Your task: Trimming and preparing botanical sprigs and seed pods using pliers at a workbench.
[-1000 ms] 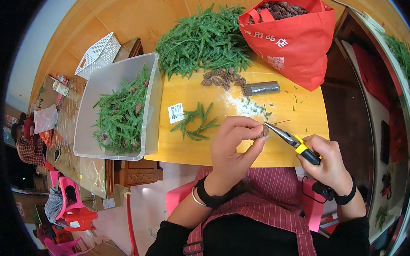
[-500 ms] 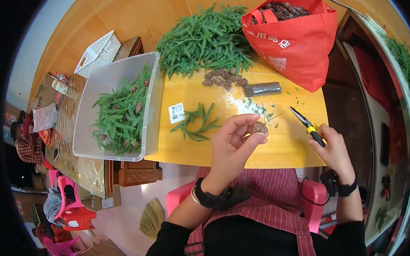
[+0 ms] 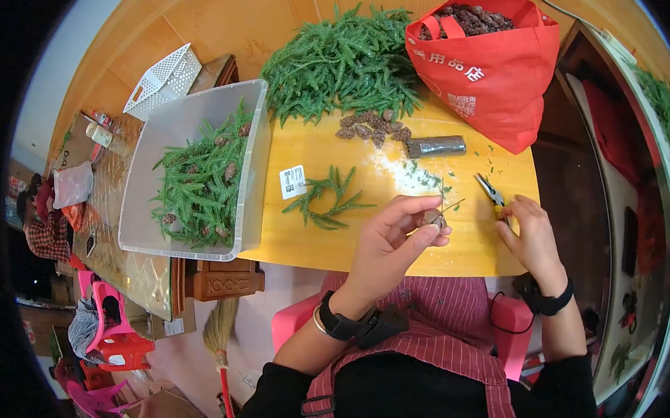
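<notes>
A small brown pine cone [image 3: 434,219] is pinched between the thumb and fingers of my left hand [image 3: 393,245], above the front of the yellow table. Two thin wires [image 3: 449,206] stick out from the cone and cross each other. To its right, my right hand [image 3: 532,236] is closed around the handles of a pair of pliers [image 3: 490,189] with black and yellow grips. The pliers' metal jaws point away from me; the fingers partly hide the handles. A green sprig ring [image 3: 328,199] lies left of my left hand, beside a white label [image 3: 293,182].
A clear plastic bin [image 3: 252,198] with green sprigs and cones stands at the left. Behind are a heap of greenery [image 3: 341,63], loose pine cones [image 3: 372,126], a dark wire bundle [image 3: 436,146] and a red bag [image 3: 490,89] of cones. White powder [image 3: 397,165] and green scraps lie mid-table.
My left hand has moved slightly right with the pine cone. My right hand has shifted its grip forward along the pliers, now covering more of the handles. The view has shifted a little.
</notes>
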A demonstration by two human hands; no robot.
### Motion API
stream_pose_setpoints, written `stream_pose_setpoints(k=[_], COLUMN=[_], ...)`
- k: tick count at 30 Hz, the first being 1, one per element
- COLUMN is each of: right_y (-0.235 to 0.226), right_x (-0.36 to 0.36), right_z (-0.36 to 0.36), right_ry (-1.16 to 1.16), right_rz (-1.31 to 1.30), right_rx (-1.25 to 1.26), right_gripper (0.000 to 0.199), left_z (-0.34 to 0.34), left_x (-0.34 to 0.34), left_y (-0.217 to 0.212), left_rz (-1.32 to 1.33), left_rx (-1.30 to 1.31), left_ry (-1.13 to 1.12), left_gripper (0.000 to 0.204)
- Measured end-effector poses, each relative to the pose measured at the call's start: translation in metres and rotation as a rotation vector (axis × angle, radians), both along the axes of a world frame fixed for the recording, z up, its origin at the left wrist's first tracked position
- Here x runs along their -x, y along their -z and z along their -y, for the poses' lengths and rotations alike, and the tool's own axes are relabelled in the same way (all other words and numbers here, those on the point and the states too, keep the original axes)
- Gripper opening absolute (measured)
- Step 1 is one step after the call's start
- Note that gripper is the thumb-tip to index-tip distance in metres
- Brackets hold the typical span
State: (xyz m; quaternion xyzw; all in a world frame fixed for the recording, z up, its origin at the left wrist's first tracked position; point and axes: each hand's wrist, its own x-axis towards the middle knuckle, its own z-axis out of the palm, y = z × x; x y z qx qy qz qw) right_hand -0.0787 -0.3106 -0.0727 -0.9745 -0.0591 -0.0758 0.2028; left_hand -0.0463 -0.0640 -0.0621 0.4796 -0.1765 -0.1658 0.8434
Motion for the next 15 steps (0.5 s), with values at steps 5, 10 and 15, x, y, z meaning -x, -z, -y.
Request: stream_pose_setpoints(k=[5,10,15], right_y=[-0.044,-0.036,-0.023], right_x=[0.002,-0.005,-0.017], right_z=[-0.059,-0.087,-0.092], right_ry=[-0.155,-0.201,-0.228], right_rz=[-0.168,-0.27,-0.252], right_rx=[-0.675,-1.044,-1.119], right_gripper=[0.016,0.014,0.009], left_z=[0.004,0.0,-0.024], left_x=[0.006,0.007,-0.012], left_y=[0.01,0.009,-0.005], left_rz=[-0.042,0.042,0.733], left_rx=[-0.024,-0.119,-0.652], left_ry=[0.005,-0.085,-0.223], left_gripper=[0.029,0.026,0.04])
